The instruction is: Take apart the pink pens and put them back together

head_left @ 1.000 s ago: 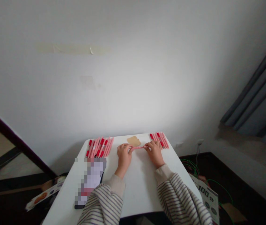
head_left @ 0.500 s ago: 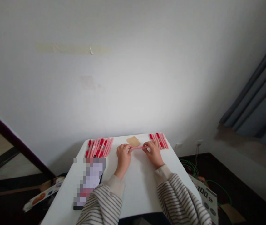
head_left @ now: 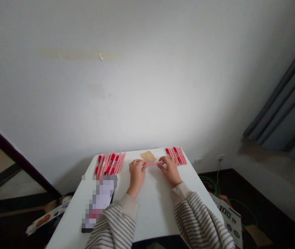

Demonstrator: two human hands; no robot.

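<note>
A pink pen [head_left: 152, 163] lies level between my two hands, just above the white table [head_left: 154, 207]. My left hand [head_left: 137, 173] pinches its left end, and my right hand [head_left: 170, 168] has its fingers closed on the right end. Right behind the pen is a tan paper piece [head_left: 148, 156] on the table. Pink and red pens [head_left: 109, 163] lie in a row at the back left. A smaller row of pink and red pens [head_left: 176, 155] lies at the back right, close to my right hand.
A dark-edged object with a blurred-out surface [head_left: 99, 202] lies on the table's left side, beside my left sleeve. The wall [head_left: 147, 86] rises behind the table. Green cables [head_left: 215, 183] and a printed box [head_left: 228, 218] are on the floor at right.
My right fingers have shifted very slightly on the pen. The pen and my left hand keep nearly the same place.
</note>
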